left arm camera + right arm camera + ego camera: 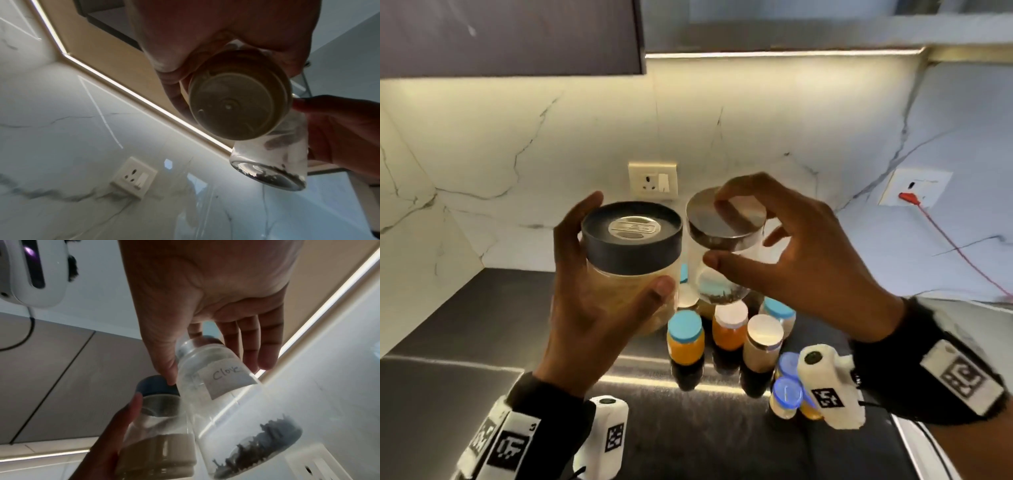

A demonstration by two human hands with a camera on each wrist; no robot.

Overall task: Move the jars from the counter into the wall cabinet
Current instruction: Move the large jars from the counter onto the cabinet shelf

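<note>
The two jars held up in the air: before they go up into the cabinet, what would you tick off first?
1. Left hand wrapped round the wide clear jar with the black lid: ok.
2. Right hand pinches the slim clear glass jar with the steel lid by its lid alone: not ok, a weaker hold.
3. Both lids seated: ok by eye; tightness cannot tell.
4. Jars lifted above the small jars on the dark counter: ok.
5. Wall cabinet door open: cannot tell.
</note>
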